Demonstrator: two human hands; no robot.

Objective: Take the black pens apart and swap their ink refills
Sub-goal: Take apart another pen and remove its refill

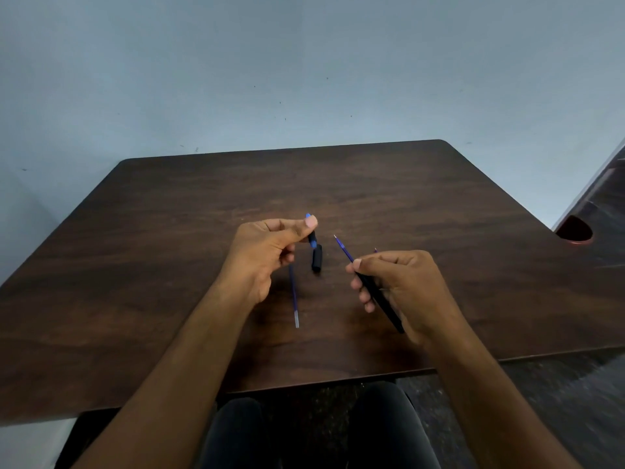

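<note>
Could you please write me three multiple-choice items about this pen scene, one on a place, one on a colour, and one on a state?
1. Where does the loose refill lie?
A. On the table, below the left hand
B. On the floor
C. Inside the right hand's pen

2. What colour is the tip piece of the short part in the left hand?
A. Red
B. Blue
C. Green

3. What state is the pen in the right hand?
A. Capped
B. Lying flat on the table
C. Gripped, refill sticking out

Answers: 1 A, it rests on the table. 2 B, blue shows beside the thumb. 3 C, the thin refill extends past the fingers.
</note>
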